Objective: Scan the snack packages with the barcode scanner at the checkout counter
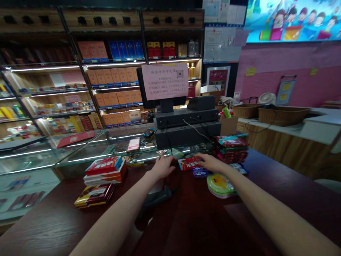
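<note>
My right hand (210,163) has its fingers at the right end of a red packet (188,164) with white lettering and appears to grip it. Left of that packet is my left hand (163,166), its fingers loosely bent and apart, with nothing visible in them. A dark handheld barcode scanner (157,198) lies below my left hand, partly hidden by my forearm. Purple packets (200,172) lie just below the red one. Under my right forearm sits a green-edged package with a yellow duck picture (220,182), partly covered.
Left on the dark counter (48,209) stand stacked red and orange boxes (105,170) and brown-gold packets (95,195). Dark red packets (231,149) are piled at right. A monitor with a paper sign (165,81) rises behind, above a glass case (87,149). Wicker baskets (283,115) stand farther right.
</note>
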`<state>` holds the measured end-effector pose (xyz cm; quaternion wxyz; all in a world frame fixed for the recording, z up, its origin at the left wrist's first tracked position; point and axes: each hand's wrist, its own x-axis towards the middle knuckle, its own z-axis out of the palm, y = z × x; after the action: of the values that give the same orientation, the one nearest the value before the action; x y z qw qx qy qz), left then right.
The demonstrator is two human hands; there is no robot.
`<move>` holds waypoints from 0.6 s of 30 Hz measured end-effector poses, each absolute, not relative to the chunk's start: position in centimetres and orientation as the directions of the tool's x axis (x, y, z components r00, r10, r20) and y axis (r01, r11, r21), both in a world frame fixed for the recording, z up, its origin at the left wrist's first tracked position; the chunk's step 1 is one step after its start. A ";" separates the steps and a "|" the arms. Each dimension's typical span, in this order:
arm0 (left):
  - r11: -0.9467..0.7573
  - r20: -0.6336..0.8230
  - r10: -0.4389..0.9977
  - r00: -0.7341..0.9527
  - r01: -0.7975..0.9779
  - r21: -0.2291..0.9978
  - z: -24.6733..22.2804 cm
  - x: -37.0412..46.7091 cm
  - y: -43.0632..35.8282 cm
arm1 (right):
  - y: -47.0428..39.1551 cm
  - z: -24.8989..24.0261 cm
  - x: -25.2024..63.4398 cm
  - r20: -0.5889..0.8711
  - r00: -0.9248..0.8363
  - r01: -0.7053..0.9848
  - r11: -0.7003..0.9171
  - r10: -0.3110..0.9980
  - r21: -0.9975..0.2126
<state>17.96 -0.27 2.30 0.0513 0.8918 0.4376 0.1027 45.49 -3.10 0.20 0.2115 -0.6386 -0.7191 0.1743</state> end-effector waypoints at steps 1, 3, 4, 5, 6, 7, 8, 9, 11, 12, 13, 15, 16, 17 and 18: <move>-0.610 0.128 0.792 0.597 0.773 0.175 2.2 18.6 -0.2 | -3.0 0.0 45.9 0.086 -0.091 0.839 0.123 0.992 -0.529; -0.603 0.106 0.798 0.593 0.782 0.162 1.8 19.7 0.0 | -2.8 -0.5 46.8 0.088 -0.076 0.828 0.112 0.993 -0.550; -0.597 0.095 0.802 0.589 0.788 0.154 1.6 20.2 0.1 | -2.6 -0.7 47.2 0.086 -0.069 0.823 0.106 0.994 -0.559; -0.590 0.084 0.807 0.585 0.794 0.146 1.4 20.7 0.2 | -2.5 -0.9 47.5 0.083 -0.062 0.818 0.099 0.995 -0.567; -0.584 0.074 0.812 0.579 0.800 0.138 1.2 21.1 0.3 | -2.3 -1.1 47.8 0.078 -0.058 0.814 0.092 0.995 -0.573; -0.576 0.065 0.817 0.573 0.807 0.132 1.1 21.5 0.4 | -2.1 -1.2 48.1 0.072 -0.055 0.813 0.087 0.996 -0.576; -0.568 0.056 0.823 0.566 0.813 0.126 0.9 21.8 0.5 | -1.9 -1.4 48.4 0.065 -0.054 0.811 0.082 0.996 -0.580; -0.559 0.049 0.828 0.558 0.820 0.121 0.7 22.2 0.6 | -1.8 -1.6 48.6 0.059 -0.052 0.809 0.076 0.997 -0.583; -0.543 0.033 0.839 0.544 0.832 0.112 0.4 22.7 0.7 | -1.5 -2.0 49.1 0.045 -0.049 0.804 0.066 0.998 -0.591; -0.537 0.025 0.843 0.538 0.837 0.108 0.3 23.0 0.7 | -1.4 -2.2 49.2 0.038 -0.048 0.802 0.061 0.998 -0.594; -0.531 0.016 0.846 0.532 0.841 0.104 0.2 23.2 0.7 | -1.3 -2.4 49.4 0.031 -0.048 0.799 0.057 0.998 -0.598; -0.518 -0.001 0.854 0.520 0.850 0.099 -0.1 23.5 0.7 | -1.1 -2.8 49.6 0.017 -0.050 0.793 0.051 0.999 -0.606; -0.511 -0.009 0.858 0.514 0.854 0.099 -0.2 23.7 0.7 | -1.0 -3.0 49.7 0.012 -0.052 0.790 0.049 0.999 -0.611; -0.505 -0.015 0.861 0.509 0.857 0.101 -0.3 23.9 0.7 | -1.0 -3.2 49.7 0.008 -0.054 0.786 0.047 0.999 -0.616; -0.499 -0.019 0.864 0.504 0.860 0.104 -0.4 24.0 0.7 | -0.9 -3.3 49.7 0.005 -0.054 0.782 0.046 0.999 -0.621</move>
<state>24.01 0.70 -0.36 0.0498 0.8657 0.4978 0.0176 49.67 -0.93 -3.33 0.2282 -0.6488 -0.6862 0.2371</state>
